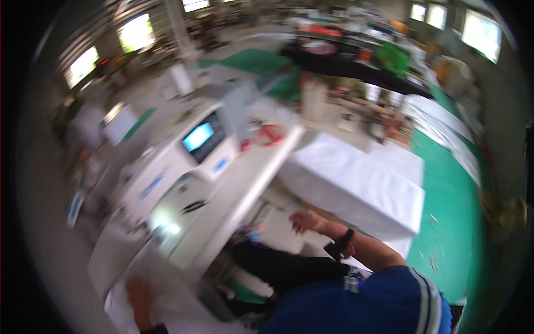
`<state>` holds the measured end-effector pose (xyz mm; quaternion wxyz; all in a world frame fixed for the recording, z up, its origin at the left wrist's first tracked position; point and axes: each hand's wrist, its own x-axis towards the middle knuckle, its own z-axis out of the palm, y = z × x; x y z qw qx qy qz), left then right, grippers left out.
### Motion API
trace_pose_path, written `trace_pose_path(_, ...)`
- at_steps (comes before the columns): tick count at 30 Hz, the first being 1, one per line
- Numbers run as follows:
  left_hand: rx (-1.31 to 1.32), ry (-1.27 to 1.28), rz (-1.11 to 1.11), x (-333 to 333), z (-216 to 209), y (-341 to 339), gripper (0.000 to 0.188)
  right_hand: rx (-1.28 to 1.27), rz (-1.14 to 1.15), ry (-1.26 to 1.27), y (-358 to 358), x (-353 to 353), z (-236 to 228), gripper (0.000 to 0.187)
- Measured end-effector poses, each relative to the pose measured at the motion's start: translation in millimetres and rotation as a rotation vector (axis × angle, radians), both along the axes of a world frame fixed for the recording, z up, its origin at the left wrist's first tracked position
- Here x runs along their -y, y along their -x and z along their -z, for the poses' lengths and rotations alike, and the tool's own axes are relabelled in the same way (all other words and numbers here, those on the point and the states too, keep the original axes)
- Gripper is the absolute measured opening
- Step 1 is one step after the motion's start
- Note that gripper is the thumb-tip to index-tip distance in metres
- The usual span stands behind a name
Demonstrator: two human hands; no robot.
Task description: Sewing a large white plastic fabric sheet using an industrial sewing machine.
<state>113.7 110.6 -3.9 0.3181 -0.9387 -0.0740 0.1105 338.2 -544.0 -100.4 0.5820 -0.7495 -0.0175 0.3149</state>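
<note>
Blurred left hand (139,296) at white fabric (173,286), cannot tell whether its fingers grip, right hand (307,221) near white-covered block (359,186), fingers loosely bent, partly open, sewing machine (161,175).

White cloth (172,292), spread out, lower left

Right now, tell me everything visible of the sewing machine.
The sewing machine is bulky and white, its casing apparently smooth and hard, with blue markings and a lit screen in a dark panel. It stands on the pale tabletop at the person's left, a bright light glowing at its near end. Blur hides whether the white cloth touches it.
</note>
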Motion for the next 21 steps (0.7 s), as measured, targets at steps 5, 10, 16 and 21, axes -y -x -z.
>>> trace_pose_path(5,0.436,0.499,0.129,190.2,-59.5,-41.8,0.047,0.331,0.873,0.918,4.7,235.9,47.0,0.029)
trace_pose_path(10,0.492,0.0,0.143,268.3,-22.6,-59.9,0.045,-0.028,1.196,1.355,107.1,360.9,50.5,0.026)
trace_pose_path(16,0.577,-0.066,0.262,253.2,-10.0,-58.8,0.041,-0.045,1.381,1.402,125.0,397.6,66.8,0.024)
trace_pose_path(21,0.585,-0.063,0.305,240.7,-1.8,-57.7,0.04,-0.266,1.682,1.324,105.6,427.9,73.9,0.024)
